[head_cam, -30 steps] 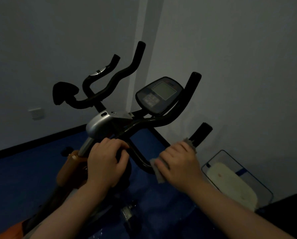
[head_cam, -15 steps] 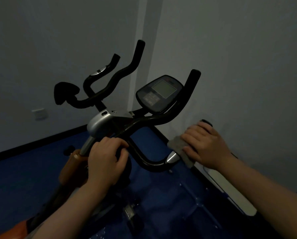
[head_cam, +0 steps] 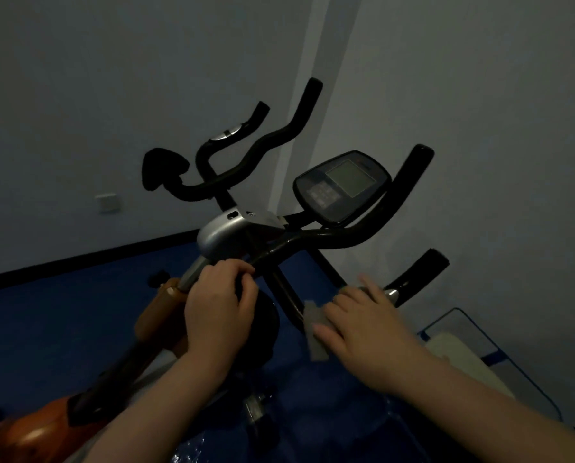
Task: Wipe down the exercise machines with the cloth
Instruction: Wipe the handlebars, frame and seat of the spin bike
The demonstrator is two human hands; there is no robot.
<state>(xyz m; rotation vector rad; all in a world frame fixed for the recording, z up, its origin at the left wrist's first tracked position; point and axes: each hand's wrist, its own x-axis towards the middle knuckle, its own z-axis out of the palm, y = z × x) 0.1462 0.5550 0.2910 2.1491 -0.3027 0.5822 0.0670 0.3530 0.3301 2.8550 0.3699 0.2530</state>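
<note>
A small grey cloth (head_cam: 315, 325) is pressed by the right hand (head_cam: 368, 324) against the lower black curved handlebar (head_cam: 409, 279) of an orange-framed exercise bike (head_cam: 165, 312), just below the oval grey display console (head_cam: 343, 185). The fingers of that hand are laid fairly straight over the cloth and bar; whether the thumb is hooked underneath cannot be told. The left hand (head_cam: 217, 309) is curled round the bar stem below the silver clamp housing (head_cam: 219, 233), left of the console, apparently to steady the machine. The work is judged to be at an early stage: only this one grip is seen being wiped, while the upper bar ends, the console, the frame and any other machines appear yet to be covered.
</note>
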